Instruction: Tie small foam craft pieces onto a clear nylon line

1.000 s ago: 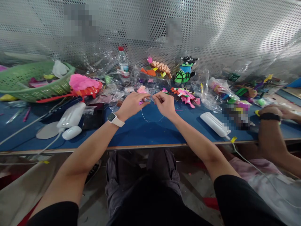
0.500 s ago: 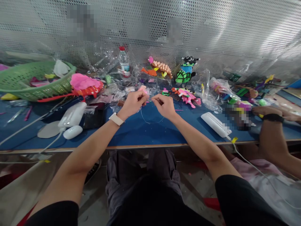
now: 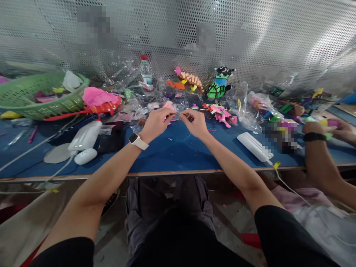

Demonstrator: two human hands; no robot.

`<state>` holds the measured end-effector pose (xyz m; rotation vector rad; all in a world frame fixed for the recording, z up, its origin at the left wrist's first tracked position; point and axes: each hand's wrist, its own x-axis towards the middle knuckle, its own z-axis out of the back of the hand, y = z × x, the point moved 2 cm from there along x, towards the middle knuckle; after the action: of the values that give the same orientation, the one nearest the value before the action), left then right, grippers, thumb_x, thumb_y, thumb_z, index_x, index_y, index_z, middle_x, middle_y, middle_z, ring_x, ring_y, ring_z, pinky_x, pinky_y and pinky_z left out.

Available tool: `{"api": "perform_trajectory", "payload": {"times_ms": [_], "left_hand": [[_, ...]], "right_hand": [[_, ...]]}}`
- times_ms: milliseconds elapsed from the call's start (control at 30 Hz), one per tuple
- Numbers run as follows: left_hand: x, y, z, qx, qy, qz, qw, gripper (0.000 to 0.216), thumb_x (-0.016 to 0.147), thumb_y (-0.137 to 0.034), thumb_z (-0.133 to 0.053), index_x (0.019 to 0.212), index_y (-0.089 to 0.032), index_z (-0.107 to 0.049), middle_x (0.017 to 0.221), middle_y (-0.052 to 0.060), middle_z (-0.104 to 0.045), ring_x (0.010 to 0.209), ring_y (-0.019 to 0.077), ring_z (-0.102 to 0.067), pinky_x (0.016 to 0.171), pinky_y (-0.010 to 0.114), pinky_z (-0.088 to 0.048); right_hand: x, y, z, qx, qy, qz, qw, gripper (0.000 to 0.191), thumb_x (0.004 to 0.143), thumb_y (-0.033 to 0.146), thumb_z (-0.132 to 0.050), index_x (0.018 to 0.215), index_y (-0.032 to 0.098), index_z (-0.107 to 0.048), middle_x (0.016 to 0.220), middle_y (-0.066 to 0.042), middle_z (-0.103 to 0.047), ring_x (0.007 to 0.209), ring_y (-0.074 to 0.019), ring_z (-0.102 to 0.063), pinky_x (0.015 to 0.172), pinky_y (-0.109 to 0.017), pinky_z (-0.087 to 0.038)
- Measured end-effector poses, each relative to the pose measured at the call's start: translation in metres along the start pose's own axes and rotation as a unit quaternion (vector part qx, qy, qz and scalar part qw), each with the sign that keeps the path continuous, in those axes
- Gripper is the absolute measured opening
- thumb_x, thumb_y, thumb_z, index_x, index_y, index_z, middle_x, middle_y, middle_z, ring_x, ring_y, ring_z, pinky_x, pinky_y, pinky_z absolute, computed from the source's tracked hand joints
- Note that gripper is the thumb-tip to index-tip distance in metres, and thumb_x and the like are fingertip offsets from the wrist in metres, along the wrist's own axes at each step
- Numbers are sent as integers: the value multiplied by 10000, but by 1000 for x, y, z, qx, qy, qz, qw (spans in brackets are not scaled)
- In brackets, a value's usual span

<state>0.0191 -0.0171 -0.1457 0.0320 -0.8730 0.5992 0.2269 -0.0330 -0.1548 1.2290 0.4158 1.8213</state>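
My left hand point(image 3: 156, 124) and my right hand point(image 3: 194, 123) face each other over the blue table, a short gap between their fingertips. Both are pinched, thumb against fingers. A thin, pale thread point(image 3: 180, 140) sags in a loop below and between them; its ends run up toward the pinched fingers, where they are too fine to follow. Just beyond my left fingers sits a light pink piece point(image 3: 168, 105), partly covered. Near my right hand lie pink clay figures point(image 3: 221, 113) with a few orange and green parts.
A green basket point(image 3: 47, 105) and a pink-and-red clay figure point(image 3: 101, 102) stand left, with white devices point(image 3: 86, 156) and cables. Behind are a bottle point(image 3: 146, 74), clay animals point(image 3: 191, 79) and plastic wrap. A white power strip point(image 3: 254, 147) and a co-worker's hands point(image 3: 315, 128) are right.
My left wrist has turned, bringing the watch face into view. My fingers have shifted slightly, and the thread loop sits a little higher. The co-worker's hands have moved and now hold colourful pieces.
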Motion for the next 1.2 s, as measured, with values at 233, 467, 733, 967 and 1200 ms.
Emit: {"api": "perform_trajectory", "payload": {"times_ms": [233, 467, 733, 967, 1200], "left_hand": [[-2, -4, 0, 159, -19, -142, 977, 243, 1149, -174, -570, 1119, -254, -798, 1050, 79, -775, 1053, 252, -730, 947, 434, -651], [-8, -1, -2, 142, 13, -139, 980, 315, 1143, -119, -536, 1263, -241, -801, 1129, 110, -808, 1133, 270, -767, 999, 457, -654], [0, -4, -2, -103, -66, 16, 992, 196, 1112, -339, -705, 1243, -257, -825, 1077, 52, -864, 1000, 213, -820, 959, 385, -665], [3, 5, -16, -283, -60, 158, 944, 148, 986, -269, -801, 1107, -214, -736, 809, 11, -774, 714, 161, -732, 681, 291, -619], [0, -2, -3, -56, -57, 9, 997, 173, 1122, -350, -694, 1191, -245, -813, 1154, 66, -864, 1062, 222, -821, 965, 386, -667]], "right_hand": [[3, -11, -4, 78, 24, -47, 996, 175, 997, 276, -738, 830, 224, -741, 722, -5, -710, 632, -141, -584, 627, -311, -460], [-1, -10, -8, 103, 5, -34, 994, 206, 1000, 288, -731, 807, 218, -712, 708, 3, -668, 650, -136, -581, 631, -307, -450], [2, -8, -7, 151, 15, -17, 988, 303, 994, 469, -785, 831, 222, -715, 734, 2, -676, 689, -142, -605, 655, -310, -479], [-2, -5, -11, 165, 10, 18, 986, 305, 983, 484, -744, 830, 221, -724, 740, -7, -682, 689, -143, -600, 647, -311, -490], [0, -12, -14, 190, 11, -23, 981, 312, 989, 502, -757, 846, 229, -711, 756, -6, -669, 710, -150, -627, 670, -317, -515]]}}
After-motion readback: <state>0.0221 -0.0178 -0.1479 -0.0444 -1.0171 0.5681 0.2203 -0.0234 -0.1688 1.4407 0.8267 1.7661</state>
